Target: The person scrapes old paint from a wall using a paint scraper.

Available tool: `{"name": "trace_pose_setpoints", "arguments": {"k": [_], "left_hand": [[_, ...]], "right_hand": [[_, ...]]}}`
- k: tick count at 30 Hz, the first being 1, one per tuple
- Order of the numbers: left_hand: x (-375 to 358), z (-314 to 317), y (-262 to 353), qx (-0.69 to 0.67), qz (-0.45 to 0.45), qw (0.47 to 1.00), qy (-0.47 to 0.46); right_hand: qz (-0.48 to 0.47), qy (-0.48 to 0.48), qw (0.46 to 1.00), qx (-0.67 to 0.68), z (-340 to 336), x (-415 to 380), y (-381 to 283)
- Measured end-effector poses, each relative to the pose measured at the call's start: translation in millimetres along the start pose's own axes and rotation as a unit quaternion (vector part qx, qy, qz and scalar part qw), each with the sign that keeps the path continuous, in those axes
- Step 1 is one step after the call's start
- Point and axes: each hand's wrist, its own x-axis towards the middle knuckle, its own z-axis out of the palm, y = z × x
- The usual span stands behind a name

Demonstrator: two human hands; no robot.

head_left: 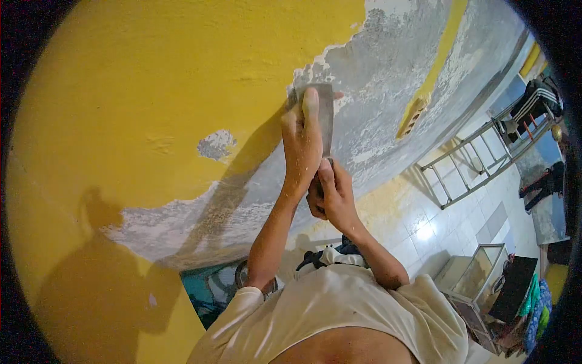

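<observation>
A flat, grey metal scraper with a dark handle (328, 118) is positioned at the ragged border between yellow wall paint (182, 73) and exposed grey plaster (388, 79). Its long axis is directed from the body up the view, blade end farthest. The blade is clasped by the left hand (301, 145), thumb laid along its face. The handle is gripped by the right hand (337, 197), nearer the body. Blade-to-wall contact cannot be confirmed.

Scraper (326, 118) against the wall (163, 73); to its right, a ladder (484, 179) and (lower in view) a cabinet (471, 279).
</observation>
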Motion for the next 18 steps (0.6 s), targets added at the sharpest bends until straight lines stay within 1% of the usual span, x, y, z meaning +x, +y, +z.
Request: {"name": "trace_pose_setpoints", "arguments": {"k": [2,3,4,6,7,8,10,11,14,15,16,18], "left_hand": [[10,3,20,-0.021,0.032,0.999,0.013],[11,-4,31,-0.027,-0.030,0.999,-0.031],[7,-5,25,-0.029,-0.027,0.999,-0.028],[-3,-5,4,0.003,0.019,1.000,-0.008],[-9,-1,2,-0.012,-0.010,1.000,0.005],[0,2,1,-0.016,0.000,1.000,0.008],[12,5,-5,-0.024,0.069,0.997,0.008],[17,2,16,-0.002,0.048,0.999,-0.025],[16,5,19,-0.033,0.033,0.999,-0.025],[12,7,4,-0.032,0.026,0.999,-0.023],[13,9,1,-0.037,0.033,0.999,-0.022],[16,12,-6,-0.038,0.058,0.997,-0.016]], "right_hand": [[-0.001,-0.007,1.000,0.021,6,3,-19],[-0.045,0.008,0.999,-0.011,10,1,-18],[-0.048,0.005,0.999,-0.015,9,0,-16],[-0.001,0.007,1.000,0.002,5,-5,-3],[0.003,0.007,1.000,0.007,4,-8,0],[-0.006,0.002,1.000,0.003,1,-1,-2],[-0.019,0.007,1.000,-0.003,2,2,-10],[-0.009,-0.002,0.999,0.040,6,3,-23],[-0.010,-0.020,0.999,0.030,-1,7,-23],[-0.025,0.004,1.000,0.004,-1,3,-16],[-0.031,0.003,1.000,0.000,-2,1,-16],[0.001,-0.009,1.000,0.019,-5,3,-17]]}}
